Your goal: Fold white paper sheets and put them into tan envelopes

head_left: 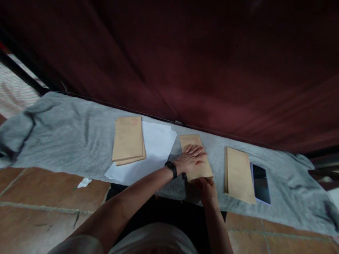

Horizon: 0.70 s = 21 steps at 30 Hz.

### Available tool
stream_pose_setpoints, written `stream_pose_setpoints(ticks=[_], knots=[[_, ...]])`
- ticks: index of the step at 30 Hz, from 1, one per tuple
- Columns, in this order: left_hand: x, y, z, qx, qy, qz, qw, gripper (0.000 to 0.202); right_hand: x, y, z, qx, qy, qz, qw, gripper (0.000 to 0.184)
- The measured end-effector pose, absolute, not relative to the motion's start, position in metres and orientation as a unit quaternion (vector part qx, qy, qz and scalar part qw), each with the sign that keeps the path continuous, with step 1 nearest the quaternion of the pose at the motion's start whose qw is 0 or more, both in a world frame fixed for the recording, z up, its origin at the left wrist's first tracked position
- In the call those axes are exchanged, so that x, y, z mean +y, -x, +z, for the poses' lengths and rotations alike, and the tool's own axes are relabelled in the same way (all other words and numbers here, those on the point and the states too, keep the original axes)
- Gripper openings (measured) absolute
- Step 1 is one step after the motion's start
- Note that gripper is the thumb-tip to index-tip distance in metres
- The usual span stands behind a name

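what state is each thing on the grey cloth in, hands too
Left envelope pile: flat, slightly askew, partly over the white sheets
White sheets: flat, edges not squared up
Middle envelope: flat, under the left hand
Left hand: palm down, fingers extended
Right hand: at the middle envelope's near edge, grip partly hidden
Right envelope pile: flat, edges slightly offset
Phone: face up, screen dark
Grey cloth: spread out, wrinkled

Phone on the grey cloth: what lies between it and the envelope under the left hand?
The head view shows a stack of brown envelopes beside the phone, then grey cloth.
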<state>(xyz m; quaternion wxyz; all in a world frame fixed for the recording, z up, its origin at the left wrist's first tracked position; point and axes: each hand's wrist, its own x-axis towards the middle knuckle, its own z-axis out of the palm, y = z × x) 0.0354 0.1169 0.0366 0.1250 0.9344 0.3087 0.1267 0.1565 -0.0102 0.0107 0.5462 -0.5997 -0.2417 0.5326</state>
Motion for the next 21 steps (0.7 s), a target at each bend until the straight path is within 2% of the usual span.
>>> stream_pose_setpoints(ticks=[3,7,17,21], knots=[[0.136,-0.044,0.033,0.310,-0.935,0.096,0.139,0.050,-0.008,-0.152,0.019,-0.190,0.596,0.544,0.559,0.020],[0.161,-0.048,0.030,0.322,-0.935,0.076,0.130,0.053,-0.005,-0.148,0.029,-0.126,0.596,0.550,0.570,0.024],[0.195,-0.057,0.020,0.350,-0.928,0.098,0.083,0.054,-0.003,-0.144,0.039,-0.100,0.590,0.564,0.568,0.034],[0.195,-0.057,0.015,0.343,-0.930,0.110,0.077,0.055,-0.002,-0.144,0.040,-0.101,0.593,0.565,0.565,0.032]])
